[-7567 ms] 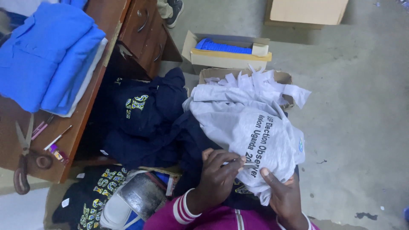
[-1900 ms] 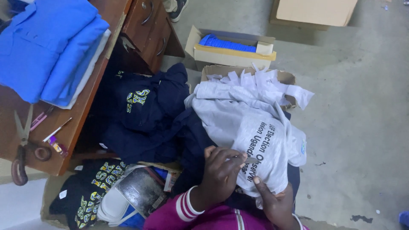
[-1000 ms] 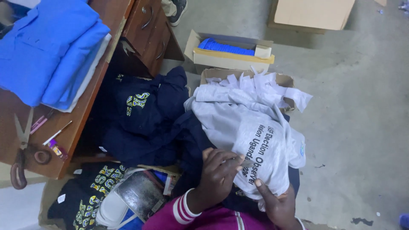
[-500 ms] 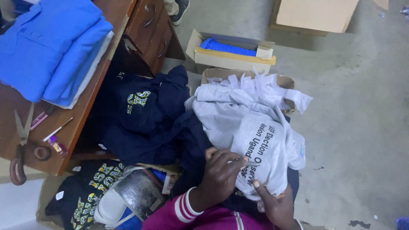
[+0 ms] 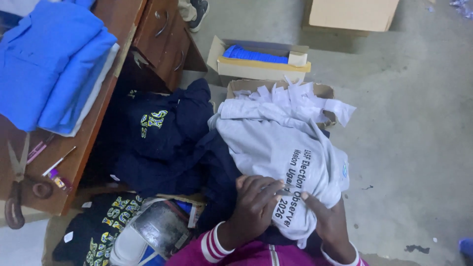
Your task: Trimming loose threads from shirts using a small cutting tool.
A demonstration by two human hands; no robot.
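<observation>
The left hand [image 5: 253,207] lies palm-down with its fingers curled over the near edge of a grey printed shirt [image 5: 286,152], gripping the fabric. The right hand [image 5: 327,219], at about 3 o'clock from the left, pinches the same shirt's lower edge between thumb and fingers. The shirt drapes across the person's lap, with dark lettering on its front, and reaches toward 12 o'clock onto a cardboard box of white cloth strips [image 5: 295,93]. At 9 o'clock from the shirt lies a heap of navy garments [image 5: 162,138] with yellow lettering. Beyond, at 12 o'clock, an open box holds blue fabric [image 5: 253,53]. At far 9 o'clock a wooden desk [image 5: 74,157] carries folded blue shirts [image 5: 44,64] and scissors [image 5: 17,192].
</observation>
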